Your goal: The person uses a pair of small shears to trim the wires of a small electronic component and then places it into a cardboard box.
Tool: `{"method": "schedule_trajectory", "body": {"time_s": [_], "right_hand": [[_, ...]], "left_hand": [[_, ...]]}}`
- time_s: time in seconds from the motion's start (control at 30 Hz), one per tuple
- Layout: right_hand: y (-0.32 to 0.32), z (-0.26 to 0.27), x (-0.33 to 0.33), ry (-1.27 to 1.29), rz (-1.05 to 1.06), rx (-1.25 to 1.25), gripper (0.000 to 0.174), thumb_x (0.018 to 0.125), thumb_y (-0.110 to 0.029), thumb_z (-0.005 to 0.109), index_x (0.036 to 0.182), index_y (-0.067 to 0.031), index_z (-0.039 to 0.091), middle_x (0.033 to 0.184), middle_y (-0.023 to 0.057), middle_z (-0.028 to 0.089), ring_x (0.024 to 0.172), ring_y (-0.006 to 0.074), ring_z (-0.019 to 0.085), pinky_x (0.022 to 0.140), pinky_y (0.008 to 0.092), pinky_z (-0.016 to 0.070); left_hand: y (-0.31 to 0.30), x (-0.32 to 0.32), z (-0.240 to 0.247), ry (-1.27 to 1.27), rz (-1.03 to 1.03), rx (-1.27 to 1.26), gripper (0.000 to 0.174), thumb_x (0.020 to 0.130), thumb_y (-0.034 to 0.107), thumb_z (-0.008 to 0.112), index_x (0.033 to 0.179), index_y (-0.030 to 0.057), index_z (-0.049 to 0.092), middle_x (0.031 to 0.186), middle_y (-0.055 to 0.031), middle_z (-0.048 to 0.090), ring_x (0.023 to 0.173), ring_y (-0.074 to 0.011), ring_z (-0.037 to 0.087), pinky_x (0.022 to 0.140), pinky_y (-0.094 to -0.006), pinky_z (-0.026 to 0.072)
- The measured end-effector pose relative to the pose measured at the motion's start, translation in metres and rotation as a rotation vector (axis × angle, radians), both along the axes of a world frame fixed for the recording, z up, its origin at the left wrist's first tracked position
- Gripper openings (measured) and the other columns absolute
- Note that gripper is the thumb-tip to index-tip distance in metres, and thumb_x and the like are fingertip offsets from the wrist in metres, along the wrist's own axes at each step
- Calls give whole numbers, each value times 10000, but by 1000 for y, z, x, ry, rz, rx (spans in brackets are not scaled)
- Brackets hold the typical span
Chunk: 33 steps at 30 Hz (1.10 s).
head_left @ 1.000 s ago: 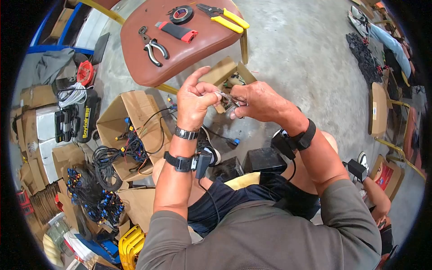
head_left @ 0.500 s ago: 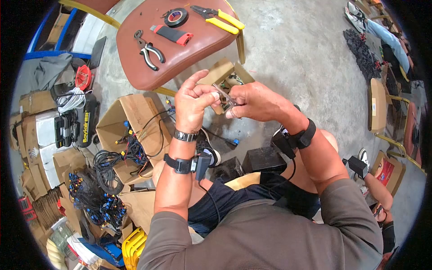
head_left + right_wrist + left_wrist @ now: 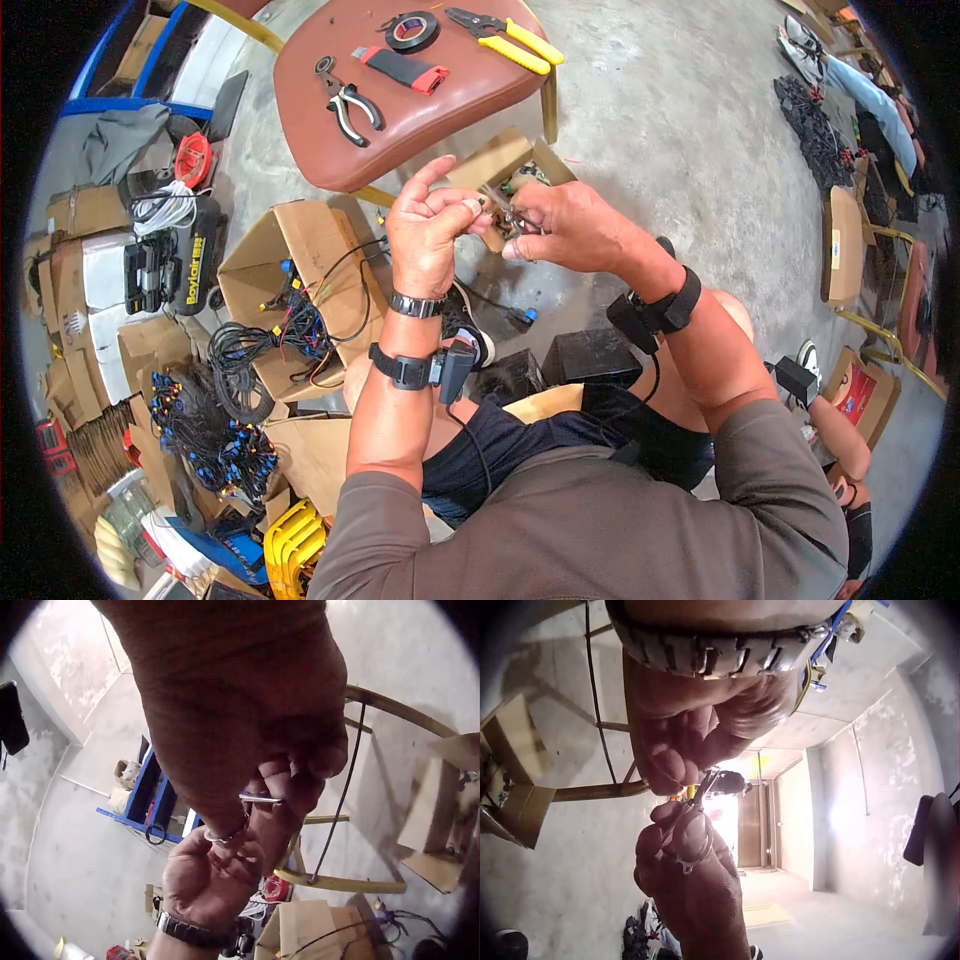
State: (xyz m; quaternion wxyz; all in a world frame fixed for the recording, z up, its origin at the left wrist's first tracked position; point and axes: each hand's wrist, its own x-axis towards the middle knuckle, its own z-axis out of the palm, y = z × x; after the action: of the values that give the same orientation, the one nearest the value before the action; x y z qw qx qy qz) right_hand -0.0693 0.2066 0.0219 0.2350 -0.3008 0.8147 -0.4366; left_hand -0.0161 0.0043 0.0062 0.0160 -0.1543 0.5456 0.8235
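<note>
My right hand [image 3: 570,228] grips small metal scissors [image 3: 705,787], with a finger through a ring handle. The blades point toward my left hand [image 3: 425,225] and reach right to its fingertips. Between left thumb and forefinger I pinch a small dark piece [image 3: 481,203], too small to identify; the other left fingers are partly spread. Both hands are raised before the knees, over a small open carton [image 3: 497,160] of small parts on the floor.
Ahead, a brown chair seat [image 3: 320,160] bears pliers [image 3: 350,110], black tape [image 3: 412,32], a red-and-black tool [image 3: 402,70] and yellow-handled wire strippers [image 3: 515,48]. To the left stand an open cardboard box [image 3: 255,265] with cables and a heap of blue-tipped connectors [image 3: 215,435].
The scissors' blades have shifted at the left fingertips, and a dark piece now shows in the left pinch. Both hands stay nearly in place; the head view has swayed slightly.
</note>
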Motion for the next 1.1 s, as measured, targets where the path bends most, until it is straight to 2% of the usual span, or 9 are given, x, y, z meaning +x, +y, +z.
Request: {"method": "schedule_trajectory", "body": {"time_s": [0.17,0.27,0.57,0.67,1.1], "right_hand": [[2,-16,1,158,30,-8,407,692,-362,806,789,-53,559,682,111,611,693,360,634,608,441,489],[3,-14,0,194,35,-17,388,700,-275,820,788,-43,522,681,85,575,646,325,598,596,408,470],[5,-13,-5,169,41,-19,411,700,-307,825,788,-44,522,668,87,576,642,332,597,592,415,473],[5,-15,-6,154,31,-32,395,672,-349,811,799,-47,590,647,114,615,652,361,633,594,437,496],[5,-12,-8,104,49,-25,373,683,-322,812,777,-28,601,664,176,620,683,402,629,616,458,492]], "left_hand": [[3,-3,0,-1,32,-29,584,813,-103,639,1357,-56,431,886,-138,694,710,-190,672,624,-299,569],[4,-5,-3,30,-1,-57,574,813,-105,636,1349,-59,437,881,-134,694,706,-182,665,631,-302,564],[9,-10,1,40,-41,-143,607,801,-115,623,1364,-64,402,821,-106,672,668,-163,616,610,-284,506],[9,-11,1,48,-38,-131,615,793,-115,622,1364,-56,403,817,-108,673,661,-155,609,606,-279,504],[12,-10,-1,82,-1,-115,658,793,-111,642,1386,-13,374,826,-105,671,665,-150,612,589,-274,502]]}}
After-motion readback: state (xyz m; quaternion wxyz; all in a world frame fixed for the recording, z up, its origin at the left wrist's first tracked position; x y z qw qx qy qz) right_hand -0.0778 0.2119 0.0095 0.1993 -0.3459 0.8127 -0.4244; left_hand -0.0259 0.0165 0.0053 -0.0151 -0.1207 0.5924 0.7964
